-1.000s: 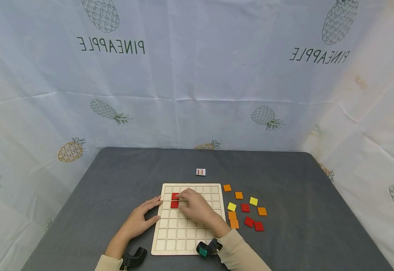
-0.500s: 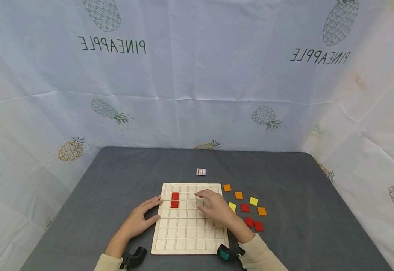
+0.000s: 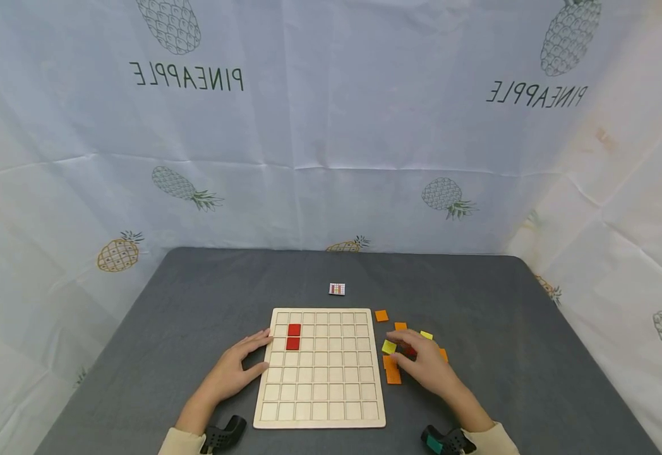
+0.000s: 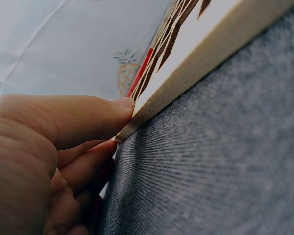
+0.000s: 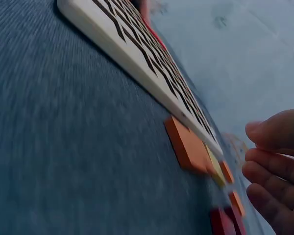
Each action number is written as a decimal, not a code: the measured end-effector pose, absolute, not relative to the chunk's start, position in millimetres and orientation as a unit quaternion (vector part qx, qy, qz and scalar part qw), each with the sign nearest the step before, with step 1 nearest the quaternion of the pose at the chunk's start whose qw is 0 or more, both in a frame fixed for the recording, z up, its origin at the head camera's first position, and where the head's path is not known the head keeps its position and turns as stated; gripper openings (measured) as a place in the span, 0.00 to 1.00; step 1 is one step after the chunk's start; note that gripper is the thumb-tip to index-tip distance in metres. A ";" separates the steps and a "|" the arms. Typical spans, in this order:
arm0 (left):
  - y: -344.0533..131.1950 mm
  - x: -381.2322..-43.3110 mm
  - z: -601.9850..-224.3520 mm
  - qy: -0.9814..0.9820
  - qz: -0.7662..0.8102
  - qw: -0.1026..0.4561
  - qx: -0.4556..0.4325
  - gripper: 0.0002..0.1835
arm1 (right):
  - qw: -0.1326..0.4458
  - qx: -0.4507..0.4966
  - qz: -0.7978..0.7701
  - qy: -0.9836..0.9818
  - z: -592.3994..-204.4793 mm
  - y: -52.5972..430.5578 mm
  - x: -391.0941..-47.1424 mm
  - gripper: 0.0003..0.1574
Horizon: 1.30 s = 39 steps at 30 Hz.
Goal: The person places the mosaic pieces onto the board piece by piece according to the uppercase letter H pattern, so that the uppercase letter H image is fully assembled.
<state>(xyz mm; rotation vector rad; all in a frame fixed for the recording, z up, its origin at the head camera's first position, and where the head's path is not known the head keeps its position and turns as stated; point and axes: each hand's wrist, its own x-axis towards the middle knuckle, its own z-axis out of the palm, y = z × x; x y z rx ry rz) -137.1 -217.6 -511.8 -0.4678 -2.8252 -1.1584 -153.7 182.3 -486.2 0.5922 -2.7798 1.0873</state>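
Note:
A pale wooden grid board lies on the dark table, with two red square tiles in neighbouring cells at its upper left. My left hand rests at the board's left edge, thumb and fingertips touching its side, as the left wrist view of the board edge also shows. To the right of the board, my right hand hovers over loose tiles, thumb and fingers apart and nothing between them. Nearest its fingertips are a yellow tile and orange tiles; red tiles are partly hidden beneath the hand.
A small card with a coloured grid pattern lies beyond the board. More orange tiles lie near the board's upper right corner. A pineapple-print cloth hangs behind the table.
My right hand has drawn back from the red tiles on the board and moved right to the loose tiles. The left hand stays at the board's edge.

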 end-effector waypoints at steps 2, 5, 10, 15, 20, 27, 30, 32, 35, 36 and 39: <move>-217.4 -137.1 -511.5 -0.914 -0.375 0.027 -0.152 0.28 | 0.062 0.175 0.350 -0.918 -488.3 192.6 -151.8 0.22; -217.1 -137.3 -511.3 -0.915 -0.373 0.031 -0.153 0.28 | 0.079 0.155 0.343 -0.923 -491.4 205.2 -150.8 0.23; -216.5 -137.0 -510.6 -0.915 -0.370 0.032 -0.157 0.27 | 0.084 0.139 0.349 -0.923 -496.6 220.4 -152.9 0.23; -216.3 -135.5 -509.9 -0.914 -0.372 0.032 -0.157 0.27 | 0.072 0.129 0.344 -0.927 -502.4 226.9 -154.4 0.23; -216.2 -135.1 -509.9 -0.916 -0.361 0.051 -0.168 0.27 | 0.084 0.137 0.323 -0.932 -505.4 226.3 -154.9 0.22; -217.0 -135.7 -510.1 -0.916 -0.369 0.039 -0.154 0.27 | 0.096 0.151 0.291 -0.940 -509.7 221.6 -156.9 0.21; -218.0 -135.5 -509.2 -0.917 -0.371 0.030 -0.145 0.27 | 0.096 0.146 0.289 -0.941 -512.1 219.9 -157.8 0.20; -218.8 -135.9 -509.0 -0.917 -0.371 0.025 -0.143 0.27 | 0.096 0.143 0.289 -0.942 -512.8 219.2 -157.7 0.20; -218.4 -135.9 -508.9 -0.917 -0.372 0.019 -0.142 0.27 | 0.101 0.139 0.290 -0.942 -513.1 218.9 -156.7 0.20; -217.9 -135.9 -509.1 -0.917 -0.373 0.019 -0.143 0.27 | 0.105 0.138 0.290 -0.941 -513.0 219.0 -156.3 0.20; -216.2 -135.5 -509.9 -0.916 -0.373 0.022 -0.145 0.27 | 0.125 0.142 0.287 -0.939 -512.5 219.3 -155.0 0.20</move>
